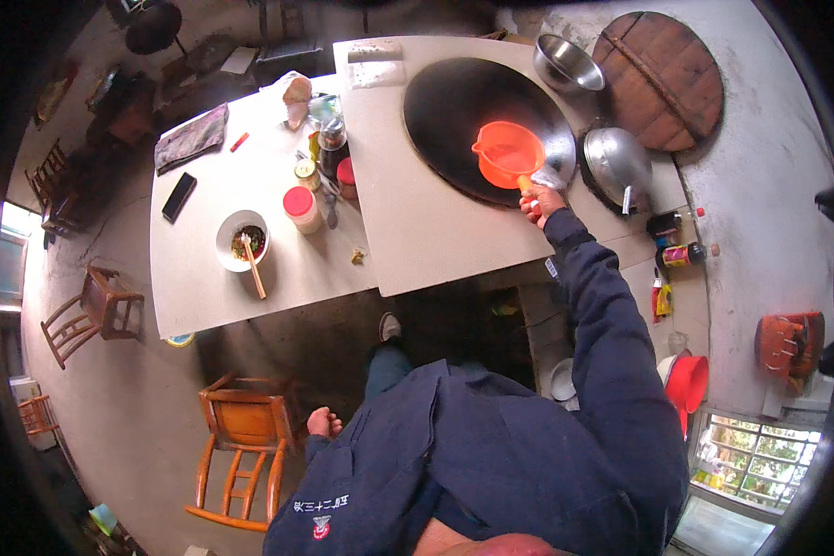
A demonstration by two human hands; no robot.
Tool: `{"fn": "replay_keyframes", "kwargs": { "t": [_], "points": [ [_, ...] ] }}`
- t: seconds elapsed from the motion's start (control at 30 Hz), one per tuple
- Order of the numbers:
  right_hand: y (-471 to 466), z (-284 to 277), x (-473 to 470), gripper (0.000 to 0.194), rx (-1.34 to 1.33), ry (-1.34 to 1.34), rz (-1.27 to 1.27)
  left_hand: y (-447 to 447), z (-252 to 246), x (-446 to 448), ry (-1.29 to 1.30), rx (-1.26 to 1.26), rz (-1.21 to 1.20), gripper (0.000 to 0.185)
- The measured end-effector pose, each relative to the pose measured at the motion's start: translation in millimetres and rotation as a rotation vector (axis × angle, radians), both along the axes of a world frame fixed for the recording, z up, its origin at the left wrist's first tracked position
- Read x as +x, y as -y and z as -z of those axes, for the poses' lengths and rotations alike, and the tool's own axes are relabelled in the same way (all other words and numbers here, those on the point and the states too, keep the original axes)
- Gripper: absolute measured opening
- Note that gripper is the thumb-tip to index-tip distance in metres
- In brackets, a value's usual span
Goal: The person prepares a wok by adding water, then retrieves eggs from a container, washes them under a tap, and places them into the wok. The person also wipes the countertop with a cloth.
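My right hand [543,204] grips the handle of an orange plastic water ladle [509,154]. The ladle is over the right side of a large dark wok [452,111] set into the pale stove counter [417,243]. Some liquid seems to lie in its bowl, though I cannot tell how much. A shiny patch shows in the wok beside my fingers. My left hand [325,422] hangs low at my side, fingers curled in, near a wooden chair [244,417]; nothing shows in it.
A white bowl [224,240] of sauce with chopsticks, a phone [179,197], a cloth [192,139] and red-lidded jars [301,208] occupy the left table. Right of the wok are a steel basin [563,66], a metal lid [615,163], a round wooden lid [657,80] and bottles [684,255].
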State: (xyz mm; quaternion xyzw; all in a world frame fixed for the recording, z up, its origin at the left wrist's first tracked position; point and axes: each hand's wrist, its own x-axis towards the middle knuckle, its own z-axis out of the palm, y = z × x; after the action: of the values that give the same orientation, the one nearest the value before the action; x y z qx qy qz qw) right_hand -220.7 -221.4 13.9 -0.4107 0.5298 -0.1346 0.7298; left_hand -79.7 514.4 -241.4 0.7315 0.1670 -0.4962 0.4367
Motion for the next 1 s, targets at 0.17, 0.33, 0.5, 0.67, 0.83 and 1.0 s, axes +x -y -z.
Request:
{"fn": "replay_keyframes", "kwargs": {
  "t": [0.17,0.33,0.5,0.67,0.83,1.0],
  "points": [
    [40.7,20.3,15.7,0.018,0.035,-0.147,-0.001,33.0,-30.0,33.0,-0.023,0.015,-0.027,0.021],
    [64.3,16.1,15.8,0.011,-0.104,-0.234,0.007,28.9,-7.6,24.4,-0.027,0.086,0.043,0.021],
    [84.9,4.4,10.5,0.008,-0.221,-0.274,-0.054,19.0,37.6,14.7,0.568,0.085,0.962,0.027],
    [108.8,0.6,6.7,0.022,-0.497,-0.504,-0.152,20.9,45.4,13.1,-0.167,0.015,-0.164,0.025],
    [115.9,-9.4,6.3,0.048,-0.993,-0.795,-0.193,30.3,37.2,18.0,-0.205,0.06,-0.225,0.022],
    [111.3,-31.9,6.2,0.049,-1.271,-0.881,-0.218,31.7,42.2,15.8,-0.215,0.074,-0.231,0.02]
  ]
}}
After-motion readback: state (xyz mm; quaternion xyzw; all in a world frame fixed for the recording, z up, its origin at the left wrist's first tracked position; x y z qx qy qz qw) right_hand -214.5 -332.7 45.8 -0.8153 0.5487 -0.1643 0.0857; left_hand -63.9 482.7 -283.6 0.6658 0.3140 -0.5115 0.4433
